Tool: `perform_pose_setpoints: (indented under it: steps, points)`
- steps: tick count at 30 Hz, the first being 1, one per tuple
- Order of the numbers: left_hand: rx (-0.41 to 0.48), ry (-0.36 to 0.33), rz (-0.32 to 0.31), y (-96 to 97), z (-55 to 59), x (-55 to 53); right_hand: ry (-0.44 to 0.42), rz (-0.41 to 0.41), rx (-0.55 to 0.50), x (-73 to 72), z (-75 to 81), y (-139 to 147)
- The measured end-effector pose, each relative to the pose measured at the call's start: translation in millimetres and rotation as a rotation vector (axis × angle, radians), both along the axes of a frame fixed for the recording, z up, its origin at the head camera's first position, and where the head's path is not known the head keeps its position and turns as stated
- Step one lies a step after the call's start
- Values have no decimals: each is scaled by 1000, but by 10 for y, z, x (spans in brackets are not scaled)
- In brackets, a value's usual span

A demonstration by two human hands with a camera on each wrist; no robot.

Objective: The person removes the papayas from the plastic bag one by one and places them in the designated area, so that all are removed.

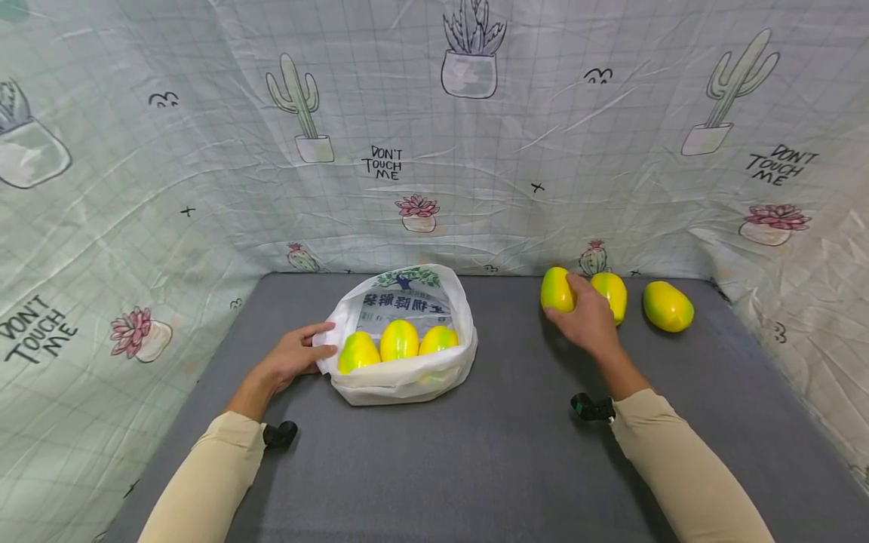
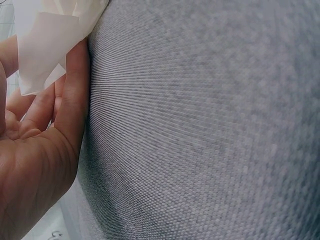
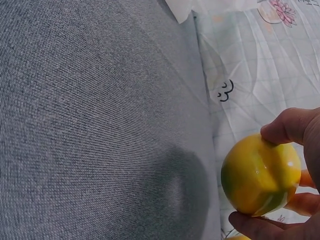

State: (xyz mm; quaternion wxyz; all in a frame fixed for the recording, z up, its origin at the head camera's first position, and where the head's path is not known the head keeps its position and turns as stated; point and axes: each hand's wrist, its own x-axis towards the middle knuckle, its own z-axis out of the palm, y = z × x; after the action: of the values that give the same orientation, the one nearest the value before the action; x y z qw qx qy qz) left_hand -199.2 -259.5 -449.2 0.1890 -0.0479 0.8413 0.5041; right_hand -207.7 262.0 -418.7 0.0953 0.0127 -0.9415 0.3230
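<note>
With the left hand pinching the left rim of the white bag and the right hand gripping a mango well to the bag's right, that glossy skin could slip through the fingers, or the limp rim sag inward

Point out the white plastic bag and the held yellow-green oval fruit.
White plastic bag [image 1: 402, 385]: head view, front wall.
Held yellow-green oval fruit [image 3: 259, 176]: right wrist view, middle of its visible side.

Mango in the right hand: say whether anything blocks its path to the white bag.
Nothing visible does. Only grey tabletop lies between the mango in the right hand and the open white bag.
</note>
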Motion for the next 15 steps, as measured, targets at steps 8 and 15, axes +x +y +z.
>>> perform_pose_setpoints:
  steps: [8,15]
  points:
    - [2,5,-1,-15,0,16,-29,8,3,-50,-69,-46]
    - [3,4,5,-15,1,19,-49,11,-14,-52,-113,-72]
